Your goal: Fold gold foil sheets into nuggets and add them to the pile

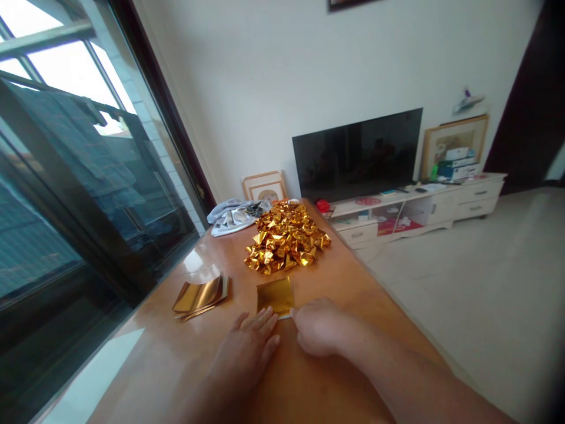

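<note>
A square sheet of gold foil paper (pixel 276 296) lies on the wooden table in front of me, with a pale strip along its near edge. My left hand (pixel 249 344) rests palm down, its stretched fingers pressing on the sheet's near left part. At the near right corner, my right hand (pixel 320 327) is curled, with its fingertips closed at the paper's edge. To the left sits a loose stack of gold foil sheets (pixel 200 296), slightly curved. Beyond the sheet rises a big heap of folded gold foil pieces (pixel 286 235).
The wooden table (pixel 353 359) has its right edge beside my right arm. A grey-white cloth or bag (pixel 232 217) lies at the far left end. A pale sheet (pixel 101 377) covers the near left edge. A television (pixel 359 156) stands on a white cabinet (pixel 474 197) behind.
</note>
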Tool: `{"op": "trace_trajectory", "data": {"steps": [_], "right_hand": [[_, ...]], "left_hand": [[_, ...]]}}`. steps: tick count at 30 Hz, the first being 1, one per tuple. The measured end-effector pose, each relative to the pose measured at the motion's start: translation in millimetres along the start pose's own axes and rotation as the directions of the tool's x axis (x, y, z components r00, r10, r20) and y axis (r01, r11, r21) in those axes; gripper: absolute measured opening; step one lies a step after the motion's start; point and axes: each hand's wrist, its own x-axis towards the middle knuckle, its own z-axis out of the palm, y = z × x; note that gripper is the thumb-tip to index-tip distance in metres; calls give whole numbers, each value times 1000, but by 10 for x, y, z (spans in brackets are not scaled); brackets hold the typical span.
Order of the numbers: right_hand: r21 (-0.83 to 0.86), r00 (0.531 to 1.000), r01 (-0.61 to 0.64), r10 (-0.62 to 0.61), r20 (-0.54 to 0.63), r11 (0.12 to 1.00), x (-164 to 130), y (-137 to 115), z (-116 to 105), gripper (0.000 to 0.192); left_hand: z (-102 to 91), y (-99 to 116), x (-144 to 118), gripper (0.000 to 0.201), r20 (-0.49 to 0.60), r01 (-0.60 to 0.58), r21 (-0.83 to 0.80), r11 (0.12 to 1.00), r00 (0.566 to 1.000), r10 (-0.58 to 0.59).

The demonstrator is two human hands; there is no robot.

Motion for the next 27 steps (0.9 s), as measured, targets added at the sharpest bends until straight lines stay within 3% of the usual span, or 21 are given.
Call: {"op": "trace_trajectory", "data": {"steps": [5, 9, 13, 19, 23, 27], "right_hand": [[26, 999, -41, 41, -15, 999, 25, 59, -11, 33], [76, 985, -119, 127, -114, 990, 39, 97, -18, 30], [77, 979, 10, 6, -204, 997, 69, 57, 73, 39], [43, 996, 40, -37, -77, 998, 107, 20, 136, 45], [14, 998, -50, 51, -49, 999, 121, 108, 95, 36], [50, 981, -151, 156, -115, 987, 161, 211, 74, 32]], "left_hand": [[-10, -4, -14, 52, 3, -6, -40, 999, 1000, 6], [-28, 3, -16, 52, -4, -14, -75, 997, 1000, 14], [-57, 19, -31, 53, -2, -14, -100, 995, 1000, 14], [-22, 1, -40, 52, -10, -9, -111, 994, 1000, 8], [20, -42, -43, 52, -7, -6, -121, 993, 1000, 6], [32, -62, -45, 51, -10, 6, -125, 992, 1000, -7]]}}
